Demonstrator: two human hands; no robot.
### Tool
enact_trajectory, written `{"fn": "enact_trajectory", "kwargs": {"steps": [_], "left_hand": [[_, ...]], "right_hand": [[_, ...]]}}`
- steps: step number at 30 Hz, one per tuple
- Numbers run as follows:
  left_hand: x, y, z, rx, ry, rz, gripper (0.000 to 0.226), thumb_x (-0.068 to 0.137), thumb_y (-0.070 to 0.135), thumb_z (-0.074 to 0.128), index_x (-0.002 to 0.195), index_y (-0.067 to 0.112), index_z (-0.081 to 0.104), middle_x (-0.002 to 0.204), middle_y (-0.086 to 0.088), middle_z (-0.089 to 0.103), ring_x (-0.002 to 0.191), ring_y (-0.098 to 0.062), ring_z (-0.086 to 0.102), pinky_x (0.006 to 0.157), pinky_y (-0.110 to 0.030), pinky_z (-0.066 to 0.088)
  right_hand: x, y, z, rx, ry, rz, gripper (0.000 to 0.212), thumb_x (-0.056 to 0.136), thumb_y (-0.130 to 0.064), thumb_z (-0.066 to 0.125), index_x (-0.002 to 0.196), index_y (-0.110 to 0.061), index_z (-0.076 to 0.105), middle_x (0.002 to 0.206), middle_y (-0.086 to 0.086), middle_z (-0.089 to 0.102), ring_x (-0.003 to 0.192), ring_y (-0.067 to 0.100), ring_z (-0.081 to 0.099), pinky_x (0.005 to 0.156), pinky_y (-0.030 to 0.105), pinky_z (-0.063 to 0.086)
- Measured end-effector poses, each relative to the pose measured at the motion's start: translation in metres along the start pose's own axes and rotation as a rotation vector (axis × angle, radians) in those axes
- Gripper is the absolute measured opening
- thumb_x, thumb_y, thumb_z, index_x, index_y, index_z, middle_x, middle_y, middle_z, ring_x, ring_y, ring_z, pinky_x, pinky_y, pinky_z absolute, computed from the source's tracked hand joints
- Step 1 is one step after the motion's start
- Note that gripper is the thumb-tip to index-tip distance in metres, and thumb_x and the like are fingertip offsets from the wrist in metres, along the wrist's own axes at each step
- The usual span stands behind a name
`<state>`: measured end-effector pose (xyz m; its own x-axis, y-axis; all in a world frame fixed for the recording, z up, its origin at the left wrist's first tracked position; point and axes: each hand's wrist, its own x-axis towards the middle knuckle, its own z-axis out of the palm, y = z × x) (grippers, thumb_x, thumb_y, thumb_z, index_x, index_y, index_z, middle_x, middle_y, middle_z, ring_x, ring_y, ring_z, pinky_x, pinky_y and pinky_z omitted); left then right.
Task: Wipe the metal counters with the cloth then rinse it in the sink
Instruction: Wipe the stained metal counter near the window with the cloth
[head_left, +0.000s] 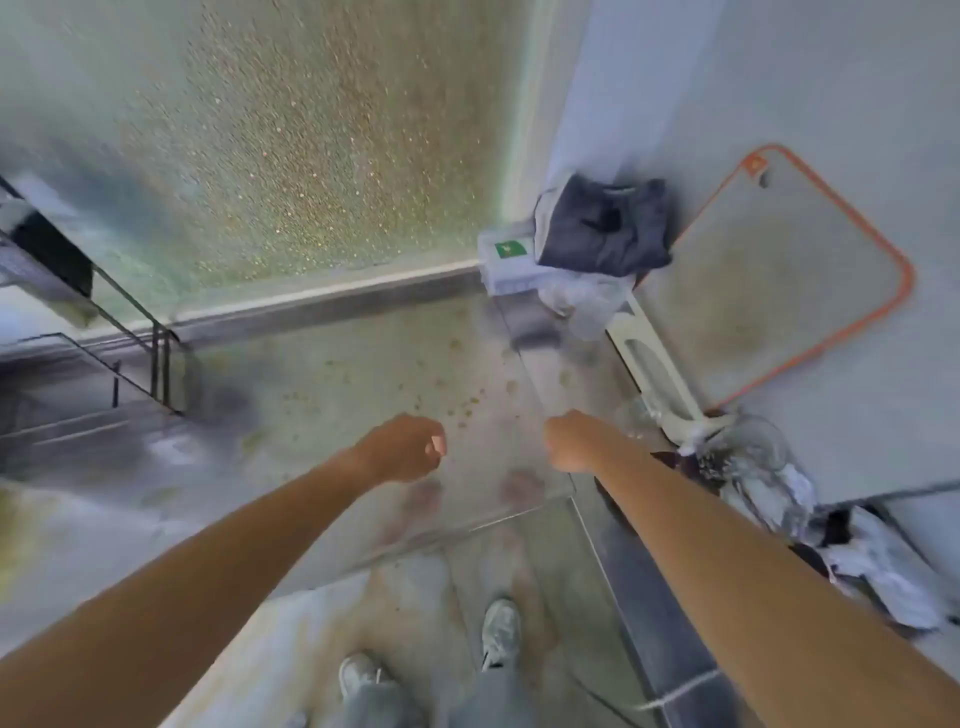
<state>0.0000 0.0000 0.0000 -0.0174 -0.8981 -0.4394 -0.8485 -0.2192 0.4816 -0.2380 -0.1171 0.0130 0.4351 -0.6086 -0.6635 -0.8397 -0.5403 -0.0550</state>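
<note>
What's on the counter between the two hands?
In the head view, nothing stands between the left hand and right hand, only bare metal counter with small brownish crumbs or spots just beyond the gap.

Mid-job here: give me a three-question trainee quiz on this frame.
1. True or false: the left hand holds a cloth.
2. The dark folded cloth lies: A) at the counter's far right corner, B) on the floor, C) in a hand.
3. What colour rims the cutting board?

Key: 1 false, both the left hand and the right hand are curled and hold nothing; 2 A; 3 orange.
</note>
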Motion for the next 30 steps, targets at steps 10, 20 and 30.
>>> {"fn": "enact_trajectory", "kwargs": {"steps": [10,20,30], "left_hand": [[0.079,0.073,0.122,0.070,-0.226,0.049,0.023,0.094,0.024,0.054,0.114,0.025,0.065,0.117,0.000,0.060,0.109,-0.021,0.059,0.095,-0.034,0.046],[0.089,0.083,0.161,0.194,-0.159,0.201,0.041,0.090,0.018,0.056,0.131,0.021,0.055,0.136,-0.005,0.049,0.122,-0.025,0.051,0.097,-0.036,0.045],[0.083,0.040,0.185,-0.070,0.136,0.205,0.025,0.092,0.026,0.037,0.101,0.024,0.060,0.105,0.003,0.059,0.088,-0.019,0.060,0.074,-0.034,0.050]], "right_hand": [[0.015,0.133,0.131,-0.066,0.124,0.265,0.054,0.096,-0.006,0.055,0.145,-0.018,0.036,0.135,0.013,0.043,0.126,0.032,0.045,0.087,0.041,0.056],[0.029,0.114,0.174,0.238,0.440,0.212,0.061,0.078,-0.028,0.078,0.132,-0.008,0.058,0.134,0.024,0.056,0.126,0.047,0.053,0.097,0.058,0.049],[0.099,0.100,0.167,0.275,0.530,0.093,0.072,0.094,-0.019,0.064,0.157,-0.008,0.032,0.164,0.023,0.025,0.151,0.046,0.023,0.119,0.064,0.027]]}}
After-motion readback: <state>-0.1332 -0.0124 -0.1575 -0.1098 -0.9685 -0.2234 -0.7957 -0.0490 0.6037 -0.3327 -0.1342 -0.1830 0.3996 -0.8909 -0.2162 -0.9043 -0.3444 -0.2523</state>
